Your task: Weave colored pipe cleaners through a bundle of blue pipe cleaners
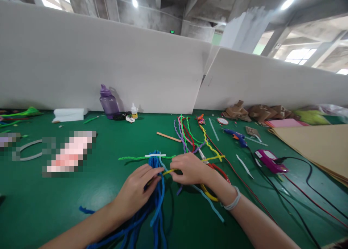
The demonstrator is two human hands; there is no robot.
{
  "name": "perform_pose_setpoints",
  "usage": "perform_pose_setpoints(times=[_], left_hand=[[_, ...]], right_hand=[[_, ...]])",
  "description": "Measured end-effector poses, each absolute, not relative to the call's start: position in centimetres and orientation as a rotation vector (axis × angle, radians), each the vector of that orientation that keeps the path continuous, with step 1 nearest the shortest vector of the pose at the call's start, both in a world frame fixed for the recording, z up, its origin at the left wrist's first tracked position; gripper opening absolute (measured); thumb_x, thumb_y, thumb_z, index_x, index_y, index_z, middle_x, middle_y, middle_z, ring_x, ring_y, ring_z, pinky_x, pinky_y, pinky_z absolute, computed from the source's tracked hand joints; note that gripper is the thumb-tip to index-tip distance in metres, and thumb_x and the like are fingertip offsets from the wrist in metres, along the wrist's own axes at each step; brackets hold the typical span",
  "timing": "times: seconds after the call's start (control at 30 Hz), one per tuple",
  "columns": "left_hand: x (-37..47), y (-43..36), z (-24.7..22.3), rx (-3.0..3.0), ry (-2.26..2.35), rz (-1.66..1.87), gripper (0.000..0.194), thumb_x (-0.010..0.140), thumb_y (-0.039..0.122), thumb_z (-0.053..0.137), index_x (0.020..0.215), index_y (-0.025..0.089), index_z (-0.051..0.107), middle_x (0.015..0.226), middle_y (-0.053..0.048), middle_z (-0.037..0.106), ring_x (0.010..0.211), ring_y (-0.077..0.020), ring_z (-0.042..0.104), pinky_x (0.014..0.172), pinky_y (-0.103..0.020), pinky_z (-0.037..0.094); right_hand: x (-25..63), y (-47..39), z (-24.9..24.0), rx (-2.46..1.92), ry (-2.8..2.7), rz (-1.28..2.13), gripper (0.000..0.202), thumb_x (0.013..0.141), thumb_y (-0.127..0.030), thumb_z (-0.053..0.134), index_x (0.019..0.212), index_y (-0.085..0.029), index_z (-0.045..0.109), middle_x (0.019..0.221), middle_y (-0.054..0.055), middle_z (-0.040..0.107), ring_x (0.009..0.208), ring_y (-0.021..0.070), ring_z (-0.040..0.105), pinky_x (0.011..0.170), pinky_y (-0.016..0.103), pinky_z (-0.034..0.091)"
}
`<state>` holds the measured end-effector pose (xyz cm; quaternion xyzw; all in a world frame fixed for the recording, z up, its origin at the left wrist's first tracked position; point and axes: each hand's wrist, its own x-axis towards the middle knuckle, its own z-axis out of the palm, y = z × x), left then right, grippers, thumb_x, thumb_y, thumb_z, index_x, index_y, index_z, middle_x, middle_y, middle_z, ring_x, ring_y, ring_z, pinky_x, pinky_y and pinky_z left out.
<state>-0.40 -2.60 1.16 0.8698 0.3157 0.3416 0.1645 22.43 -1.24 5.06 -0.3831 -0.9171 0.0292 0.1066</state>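
A bundle of blue fuzzy strands [156,198] hangs toward the near edge of the green table. My left hand [137,183] is closed on the bundle near its top, with a yellow strand [168,171] running from its fingers to my right hand [187,169]. My right hand pinches the other end of that yellow strand. A green strand [133,158] and a white strip [155,155] lie across the bundle's top. One light blue strand [212,205] passes under my right hand. Scissors with red and yellow handles [209,194] lie partly hidden under my right forearm.
Twisted coloured strands [187,133] lie beyond my right hand, by a wooden stick [168,137]. A purple bottle [109,104] and glue bottle [134,112] stand at the back. On the right are a blue glue gun [237,136], a magenta device [270,162] and cables.
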Motion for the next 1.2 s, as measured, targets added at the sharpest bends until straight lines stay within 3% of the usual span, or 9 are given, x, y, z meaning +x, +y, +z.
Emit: perform_pose_setpoints(times=[0.13,0.23,0.37,0.47,0.63,0.77,0.87,1.03,1.2], left_hand=[[-0.4,-2.8,1.2,2.379,1.009,0.925,0.011,0.087,0.021,0.051,0.097,0.022,0.053,0.083,-0.001,0.059,0.075,-0.0162,0.057,0.071,-0.028,0.046],[-0.3,-2.8,1.5,2.305,1.050,0.881,0.005,0.085,0.022,0.050,0.090,0.022,0.049,0.080,0.000,0.058,0.072,-0.0158,0.057,0.067,-0.027,0.046],[-0.3,-2.6,2.2,2.160,1.030,0.856,0.004,0.084,0.022,0.049,0.086,0.022,0.046,0.073,0.003,0.055,0.065,-0.0138,0.055,0.062,-0.024,0.042],[-0.5,-2.3,2.8,2.036,1.026,0.899,0.005,0.083,0.022,0.049,0.082,0.021,0.045,0.068,0.004,0.051,0.062,-0.0126,0.051,0.059,-0.023,0.039],[-0.8,-1.7,3.3,1.703,0.981,1.045,0.011,0.083,0.027,0.052,0.077,0.020,0.045,0.064,0.005,0.046,0.057,-0.0116,0.045,0.055,-0.022,0.036],[-1.0,-1.2,3.0,1.536,0.916,1.064,0.029,0.095,0.037,0.033,0.082,0.019,0.051,0.065,0.001,0.055,0.061,-0.0149,0.053,0.063,-0.026,0.042],[-1.1,-1.1,2.9,1.739,1.001,1.005,0.038,0.096,0.038,0.031,0.075,0.018,0.055,0.068,-0.002,0.058,0.066,-0.0166,0.055,0.066,-0.027,0.042],[-0.9,-1.4,2.7,2.387,0.850,0.848,0.016,0.089,0.021,0.048,0.084,0.020,0.063,0.080,-0.003,0.060,0.081,-0.0186,0.051,0.075,-0.030,0.040],[-0.7,-1.7,2.4,2.598,0.732,0.778,0.019,0.087,0.012,0.048,0.090,0.021,0.065,0.084,-0.004,0.058,0.084,-0.0188,0.048,0.076,-0.032,0.039]], right_hand=[[21.7,-1.6,5.5,-1.006,-2.499,0.285,0.016,0.082,-0.019,0.054,0.094,-0.020,0.064,0.089,0.003,0.063,0.089,0.0158,0.055,0.080,0.026,0.042],[20.3,-2.3,5.0,-0.916,-2.464,0.458,0.017,0.081,-0.018,0.058,0.097,-0.020,0.063,0.095,0.003,0.062,0.094,0.0162,0.054,0.086,0.028,0.043],[19.3,-2.6,4.2,-0.946,-2.466,0.503,0.008,0.083,-0.025,0.062,0.088,-0.018,0.064,0.091,0.003,0.061,0.091,0.0162,0.054,0.084,0.029,0.043],[19.5,-2.3,4.0,-0.991,-2.428,0.497,0.016,0.084,-0.033,0.063,0.080,-0.018,0.065,0.084,0.002,0.060,0.086,0.0155,0.053,0.079,0.027,0.043],[20.1,-1.8,4.0,-0.986,-2.444,0.499,0.006,0.080,-0.024,0.067,0.079,-0.019,0.065,0.084,0.002,0.059,0.085,0.0150,0.053,0.076,0.025,0.042],[20.1,-1.9,3.8,-0.991,-2.447,0.520,0.003,0.081,-0.017,0.061,0.082,-0.019,0.063,0.081,0.001,0.059,0.081,0.0140,0.054,0.074,0.024,0.042],[20.1,-1.9,3.7,-1.009,-2.458,0.512,0.007,0.081,-0.014,0.057,0.084,-0.019,0.061,0.080,0.000,0.058,0.078,0.0133,0.053,0.072,0.023,0.041],[20.2,-1.8,3.6,-1.007,-2.495,0.464,0.008,0.080,-0.014,0.056,0.084,-0.019,0.060,0.082,0.001,0.059,0.079,0.0140,0.054,0.072,0.023,0.040],[20.3,-1.8,3.4,-0.999,-2.492,0.481,0.019,0.083,-0.014,0.052,0.097,-0.020,0.062,0.090,0.002,0.061,0.084,0.0146,0.056,0.076,0.023,0.041]])
